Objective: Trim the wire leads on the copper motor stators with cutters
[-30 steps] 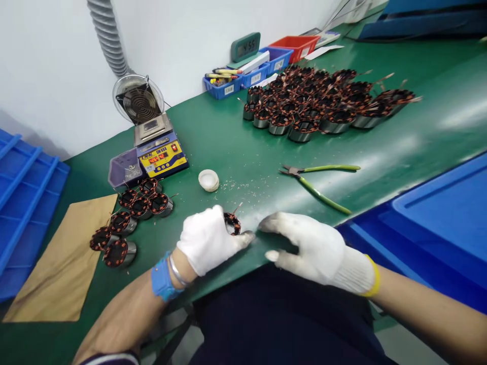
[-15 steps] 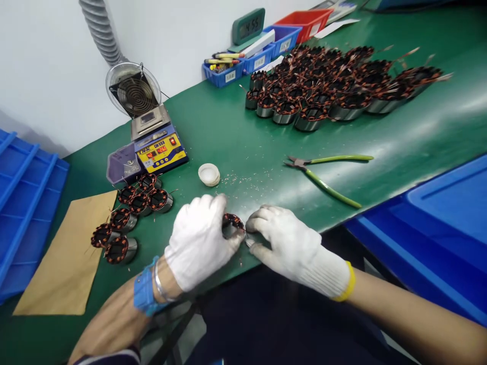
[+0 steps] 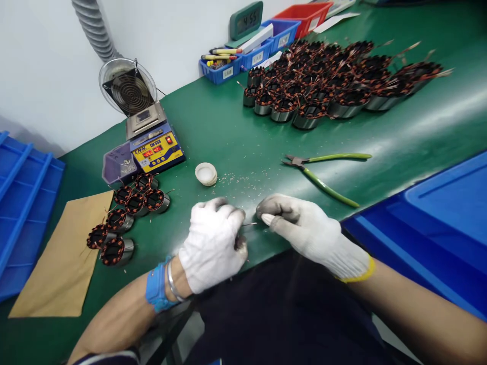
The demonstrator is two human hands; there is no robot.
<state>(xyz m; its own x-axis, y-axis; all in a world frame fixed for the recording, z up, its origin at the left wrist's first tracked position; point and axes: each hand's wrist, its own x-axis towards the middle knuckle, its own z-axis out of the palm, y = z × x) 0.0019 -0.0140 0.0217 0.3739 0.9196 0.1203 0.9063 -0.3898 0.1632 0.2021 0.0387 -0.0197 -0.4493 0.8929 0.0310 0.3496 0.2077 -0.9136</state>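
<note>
The wound core [image 3: 240,245] I'm on is near the bench [image 3: 213,126] edge, mostly hidden by my left hand [image 3: 215,246]; those gloved fingers are curled closed around it, thin wire [image 3: 250,224] poking out toward my right hand [image 3: 300,228]; that thumb and fingertips are bunched nearly together just beside the wire's end, can't tell if they've got anything; white cup [image 3: 206,174] and tiny scattered bits [image 3: 247,178] just beyond; green-handled cutters [image 3: 329,188] lying open to the right; big cluster of cores [image 3: 310,115] farther back.
</note>
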